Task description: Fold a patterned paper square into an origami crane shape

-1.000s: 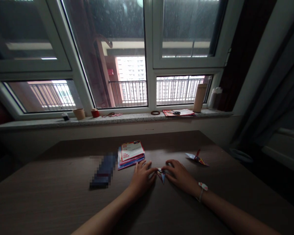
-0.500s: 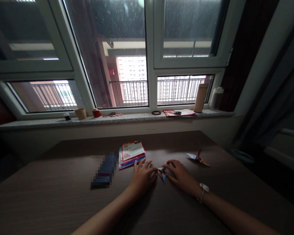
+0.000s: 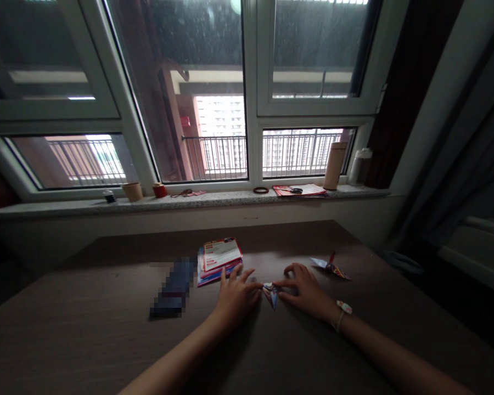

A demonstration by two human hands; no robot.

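Observation:
A small folded paper (image 3: pixel 270 295) with a colourful print lies between my hands, its pointed end toward me. My left hand (image 3: pixel 237 295) grips its left edge with thumb and index finger, while the other fingers spread above the table. From the right, my right hand (image 3: pixel 307 289) pinches the paper's other side with index finger and thumb. Its wrist wears a bracelet with a pale charm. Part of the paper is hidden under the fingertips. Beyond my right hand sits a finished-looking paper crane (image 3: pixel 330 266) with spread wings.
Left of my hands lie a stack of printed paper sheets (image 3: pixel 220 258) and a dark, pixelated object (image 3: pixel 173 291) on the brown table (image 3: pixel 86 340). The windowsill (image 3: pixel 230 198) holds a paper cup (image 3: pixel 132 191), a red spool (image 3: pixel 160 190), scissors (image 3: pixel 296 190) on papers and a tan bottle (image 3: pixel 335 166).
My fingers have shifted slightly on the folded paper, and more of its upper part shows between them. The whole view has moved a little; the crane and stack stay put.

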